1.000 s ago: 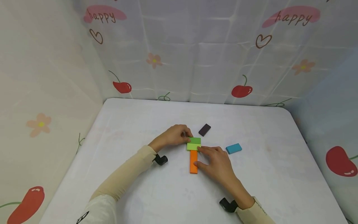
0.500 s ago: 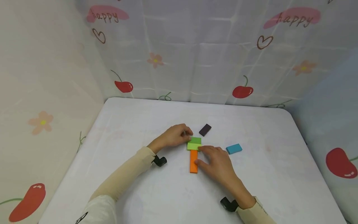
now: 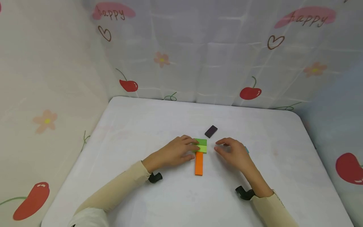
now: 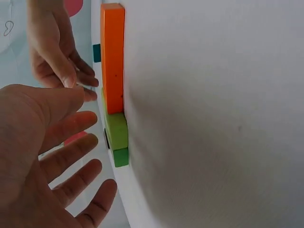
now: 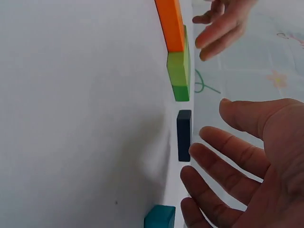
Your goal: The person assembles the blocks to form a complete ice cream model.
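An orange block (image 3: pixel 199 165) lies lengthwise, its far end against a light green block (image 3: pixel 203 149). Beyond that sits a darker green block (image 3: pixel 202 142), side by side with the light one. My left hand (image 3: pixel 174 152) hovers at their left, fingers spread and holding nothing; its fingertips cover the blocks' left ends in the head view. To the right of the green pair, my right hand (image 3: pixel 235 154) is raised with bent, parted fingers and nothing between them. It hides most of a blue block (image 5: pixel 159 217). A dark block (image 3: pixel 211 131) lies slightly beyond both hands.
All the blocks rest on a white table (image 3: pixel 170 201) with rounded far corners. A printed curtain (image 3: pixel 193 56) hangs behind the table and along its sides. Black wrist cameras sit below the left hand (image 4: pixel 47 156) and right hand (image 5: pixel 247 156).
My right hand has left the orange and light green blocks and moved right, toward the blue one. My left hand has shifted nearer, its fingers opening out over the green blocks' left ends.
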`<state>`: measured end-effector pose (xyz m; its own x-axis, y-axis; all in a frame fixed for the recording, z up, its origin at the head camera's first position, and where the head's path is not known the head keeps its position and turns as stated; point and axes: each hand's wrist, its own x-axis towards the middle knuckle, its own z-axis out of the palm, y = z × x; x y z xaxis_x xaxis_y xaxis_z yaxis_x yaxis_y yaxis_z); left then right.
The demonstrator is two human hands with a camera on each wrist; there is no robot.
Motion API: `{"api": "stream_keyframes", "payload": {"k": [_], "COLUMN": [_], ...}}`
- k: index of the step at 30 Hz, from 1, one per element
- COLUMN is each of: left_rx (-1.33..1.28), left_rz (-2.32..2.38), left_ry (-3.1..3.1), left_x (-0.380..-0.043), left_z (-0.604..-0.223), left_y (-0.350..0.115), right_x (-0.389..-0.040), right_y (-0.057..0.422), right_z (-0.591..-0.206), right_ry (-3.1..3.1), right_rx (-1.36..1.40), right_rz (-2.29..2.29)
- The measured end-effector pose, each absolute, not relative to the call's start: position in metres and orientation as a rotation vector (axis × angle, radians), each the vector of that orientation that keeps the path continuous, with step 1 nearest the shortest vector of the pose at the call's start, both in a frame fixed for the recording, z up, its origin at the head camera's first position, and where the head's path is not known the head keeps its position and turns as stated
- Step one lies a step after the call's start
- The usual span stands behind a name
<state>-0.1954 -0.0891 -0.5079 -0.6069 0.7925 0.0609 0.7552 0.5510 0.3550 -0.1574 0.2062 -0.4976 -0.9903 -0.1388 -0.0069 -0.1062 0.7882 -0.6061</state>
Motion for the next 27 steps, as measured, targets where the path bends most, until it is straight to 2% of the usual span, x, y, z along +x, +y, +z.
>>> {"api": "stream_keyframes", "payload": {"k": [12,19,27], "left_rx": [1.3,1.235,1.248], "left_rz": [0.324,0.239,0.223], "left_ry": [2.74,2.727,2.732], "left_x": [-0.159,-0.156,-0.156], "left_z": [-0.511,-0.519,-0.517], "left_y": [-0.08,-0.078,-0.076], "right_x": [-0.208,-0.223,-0.237], "right_y": [0.238,0.235,0.228], "right_z": [-0.49,-0.493,-0.496], "right_ry": [2.864,2.821,2.786], "right_rx": [-0.339,-0.397,-0.652], "right_rz": [-0.944,-0.958,-0.957]}}
